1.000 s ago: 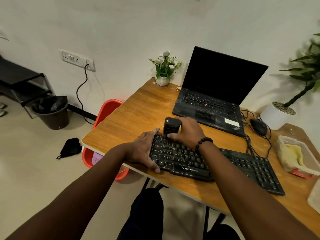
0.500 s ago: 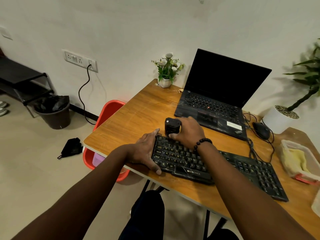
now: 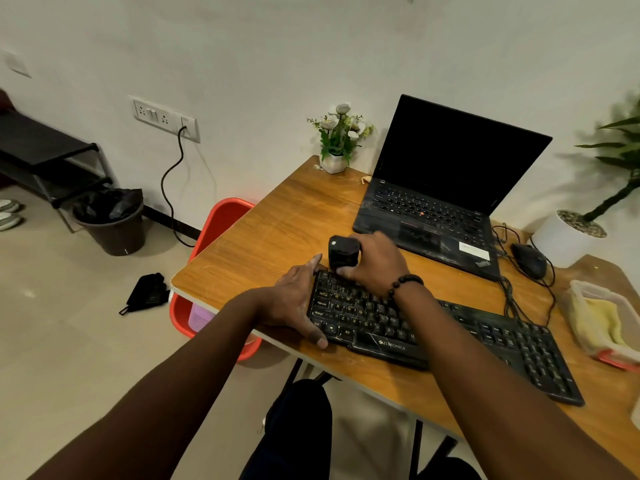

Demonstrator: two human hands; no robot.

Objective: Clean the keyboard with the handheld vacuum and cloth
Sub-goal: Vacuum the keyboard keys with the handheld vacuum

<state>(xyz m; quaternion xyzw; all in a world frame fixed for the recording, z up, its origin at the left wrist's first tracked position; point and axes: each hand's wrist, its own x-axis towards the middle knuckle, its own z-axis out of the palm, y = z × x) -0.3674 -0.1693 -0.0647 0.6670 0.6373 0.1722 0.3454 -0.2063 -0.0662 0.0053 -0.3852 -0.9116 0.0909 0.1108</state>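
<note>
Keyboard (image 3: 433,337), black and wired, lies slantwise along the near edge of the wooden table (image 3: 277,233), running from the table's middle toward four o'clock. At its nine o'clock end the left hand (image 3: 294,303) clasps the short edge: the thumb reaches up along the far corner and a finger curls round the near corner, so the hand grips the board. Just at twelve o'clock of that hand, the right hand (image 3: 377,263) grips the vacuum (image 3: 343,252), a small black upright block, its fingers wrapped round the far side and the thumb on the near side. The vacuum stands on the far left keys; whether its mouth truly touches the keys is hard to tell, since the fingers hide its base. A dark bead bracelet (image 3: 405,285) circles the right wrist.

At three o'clock from the keyboard, near the table's right edge, a clear plastic box (image 3: 588,296) holds the yellow cloth (image 3: 602,323). An open laptop (image 3: 446,188) with a dark screen sits at one o'clock, just beyond the right hand. A black mouse (image 3: 528,259) lies at two o'clock, its cable looping toward the keyboard. A small pot of white flowers (image 3: 337,140) stands at twelve o'clock on the far corner.

On the floor at nine o'clock sit a red tub (image 3: 221,223) against the table, a dark bin (image 3: 110,221) and a black pouch (image 3: 147,292).
</note>
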